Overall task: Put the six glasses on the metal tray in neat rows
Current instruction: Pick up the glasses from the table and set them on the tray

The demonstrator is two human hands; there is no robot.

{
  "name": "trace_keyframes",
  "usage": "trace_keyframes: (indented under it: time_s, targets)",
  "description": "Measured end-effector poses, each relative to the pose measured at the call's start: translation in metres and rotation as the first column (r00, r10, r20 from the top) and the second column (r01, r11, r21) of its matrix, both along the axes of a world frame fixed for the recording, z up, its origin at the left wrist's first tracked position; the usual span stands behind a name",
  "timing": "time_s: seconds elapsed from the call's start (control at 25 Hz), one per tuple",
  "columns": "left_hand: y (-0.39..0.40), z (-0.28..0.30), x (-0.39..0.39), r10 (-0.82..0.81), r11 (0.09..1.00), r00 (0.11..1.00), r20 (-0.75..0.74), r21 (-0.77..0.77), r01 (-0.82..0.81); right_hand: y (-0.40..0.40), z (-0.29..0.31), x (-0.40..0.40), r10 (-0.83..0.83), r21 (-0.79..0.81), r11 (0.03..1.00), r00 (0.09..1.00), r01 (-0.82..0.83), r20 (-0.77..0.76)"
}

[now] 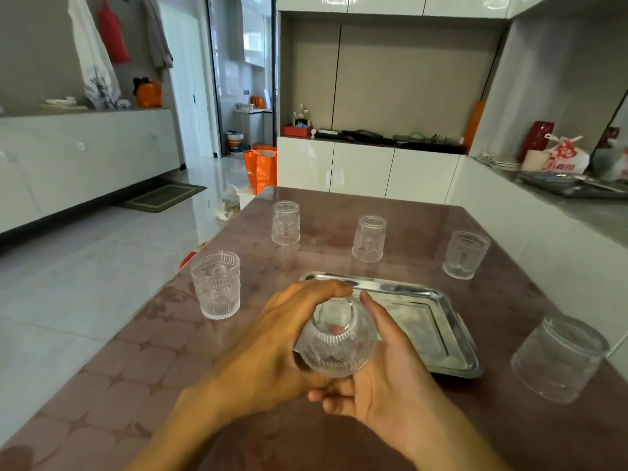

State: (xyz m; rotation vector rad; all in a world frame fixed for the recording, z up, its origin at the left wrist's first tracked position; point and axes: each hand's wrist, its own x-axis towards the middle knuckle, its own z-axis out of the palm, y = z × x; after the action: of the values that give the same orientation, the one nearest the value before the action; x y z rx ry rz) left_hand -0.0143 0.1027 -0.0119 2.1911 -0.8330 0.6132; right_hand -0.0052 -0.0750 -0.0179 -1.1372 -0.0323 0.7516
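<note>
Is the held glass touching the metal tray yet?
Cannot tell. In the head view both hands cup the glass in front of the tray, hiding any gap.

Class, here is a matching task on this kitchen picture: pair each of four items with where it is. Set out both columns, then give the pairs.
Items:
1. held glass
2. metal tray
3. orange bag
4. near-left glass

Places:
A. on the floor beyond the table
B. standing on the table left of the tray
C. between the left hand and right hand
D. on the table, no glasses on it

Pairs: 1-C, 2-D, 3-A, 4-B
</note>
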Motion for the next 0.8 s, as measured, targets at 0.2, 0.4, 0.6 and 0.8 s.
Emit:
trace_keyframes:
  time_s: [0.2,0.4,0.6,0.8]
  targets:
    - [0.026,-0.019,0.023,-0.174,0.984,0.914,-0.367,-0.034,0.174,-0.005,-0.012,0.037,-0.173,0.064,0.983,0.985,0.172,0.014]
    - [-0.008,-0.059,0.057,0.450,0.856,0.865,-0.222,0.385,-0.346,-0.002,-0.007,0.100,-0.452,-0.057,0.842,0.759,0.537,0.468]
    - [-0.017,-0.082,0.075,0.468,0.814,0.852,-0.235,0.489,-0.313,0.015,-0.033,0.139,-0.233,-0.245,0.684,0.525,0.687,0.819]
    - [-0.015,-0.082,0.075,0.457,0.815,0.860,-0.226,0.493,-0.304,0.021,-0.059,0.153,0.068,-0.346,0.646,0.401,0.680,0.914]
